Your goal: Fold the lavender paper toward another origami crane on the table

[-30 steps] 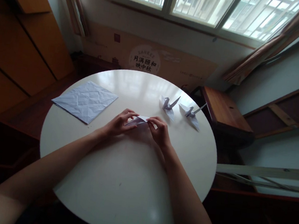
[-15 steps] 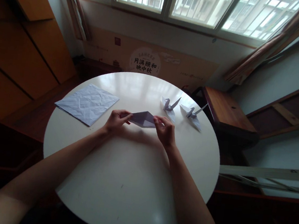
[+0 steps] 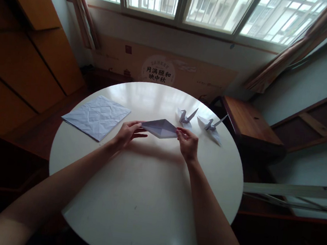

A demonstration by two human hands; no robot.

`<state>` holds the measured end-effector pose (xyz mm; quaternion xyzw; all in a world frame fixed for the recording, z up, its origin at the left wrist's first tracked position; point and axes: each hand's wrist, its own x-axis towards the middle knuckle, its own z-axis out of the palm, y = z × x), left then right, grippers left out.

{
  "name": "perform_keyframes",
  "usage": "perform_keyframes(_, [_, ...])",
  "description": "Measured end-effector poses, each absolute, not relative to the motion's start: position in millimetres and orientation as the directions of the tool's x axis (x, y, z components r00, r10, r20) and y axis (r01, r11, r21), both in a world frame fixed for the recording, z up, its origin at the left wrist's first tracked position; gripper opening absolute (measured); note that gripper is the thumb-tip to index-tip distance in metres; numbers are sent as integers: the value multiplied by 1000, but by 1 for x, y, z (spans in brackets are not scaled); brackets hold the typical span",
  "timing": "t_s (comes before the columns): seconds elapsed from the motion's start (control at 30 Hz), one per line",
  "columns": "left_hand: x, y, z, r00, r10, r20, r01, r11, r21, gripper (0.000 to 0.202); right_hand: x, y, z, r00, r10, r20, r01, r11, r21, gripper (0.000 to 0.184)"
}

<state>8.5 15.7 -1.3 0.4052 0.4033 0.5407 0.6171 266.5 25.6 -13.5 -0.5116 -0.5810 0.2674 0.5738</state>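
A folded paper (image 3: 160,128), kite-shaped with a centre crease, is held just above the round table (image 3: 143,199), stretched between both hands. The left hand (image 3: 127,133) pinches its left tip between thumb and fingers; the right hand (image 3: 189,144) pinches its right tip the same way, fingers closed on the paper. Just beyond the right hand, two paper cranes (image 3: 185,118) (image 3: 211,126) stand side by side on the table. Well to the left lies a creased flat sheet (image 3: 97,115), apart from the hands.
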Motion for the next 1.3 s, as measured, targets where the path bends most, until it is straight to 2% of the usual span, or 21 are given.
perform_keyframes(0.1, [10, 14, 0, 73, 997, 35, -343, -8, 939, 42, 266, 26, -14, 166, 857, 488, 340, 415, -844, 29])
perform_keyframes(0.2, [11, 10, 3, 119, 987, 105, -268, -70, 961, 49, 265, 26, -15, 133, 838, 529, 388, 447, -806, 23])
perform_keyframes(0.37, [12, 6, 6, 195, 964, 183, -239, -134, 962, 55, 266, 30, -23, 157, 868, 472, 376, 390, -841, 19])
perform_keyframes(0.6, [15, 5, 6, 296, 942, 160, -196, -104, 975, 60, 270, 37, -29, 213, 894, 394, 245, 341, -908, 23])
perform_keyframes(0.7, [16, 5, 6, 339, 922, 187, -202, -123, 972, 55, 272, 39, -30, 214, 900, 380, 242, 328, -913, 21])
perform_keyframes(0.77, [15, 6, 3, 359, 904, 231, -189, -172, 967, 46, 273, 39, -29, 213, 889, 405, 315, 330, -890, 19])
perform_keyframes(0.83, [13, 8, -3, 374, 877, 301, -115, -278, 954, 35, 275, 36, -26, 197, 863, 466, 459, 338, -821, 24])
perform_keyframes(0.93, [11, 9, -14, 452, 801, 392, 125, -492, 862, 19, 277, 30, -18, 102, 841, 531, 651, 347, -675, 48])
perform_keyframes(0.97, [11, 8, -17, 490, 773, 403, 189, -545, 817, 16, 276, 28, -14, 52, 841, 538, 669, 371, -644, 51])
perform_keyframes(1.03, [11, 6, -21, 541, 731, 415, 263, -616, 742, 17, 275, 23, -7, -52, 830, 555, 651, 450, -611, 44])
perform_keyframes(1.1, [13, 4, -22, 555, 704, 443, 296, -665, 686, 20, 273, 19, -3, -177, 829, 530, 598, 518, -611, 33])
perform_keyframes(1.13, [14, 4, -21, 558, 690, 462, 302, -687, 661, 21, 271, 17, -3, -232, 832, 503, 596, 530, -603, 34])
perform_keyframes(1.27, [16, 1, -14, 566, 661, 492, 349, -733, 584, 20, 263, 12, -9, -323, 877, 355, 725, 470, -503, 71])
perform_keyframes(1.3, [16, 1, -13, 558, 673, 485, 373, -726, 578, 21, 261, 11, -11, -320, 887, 334, 745, 453, -489, 74])
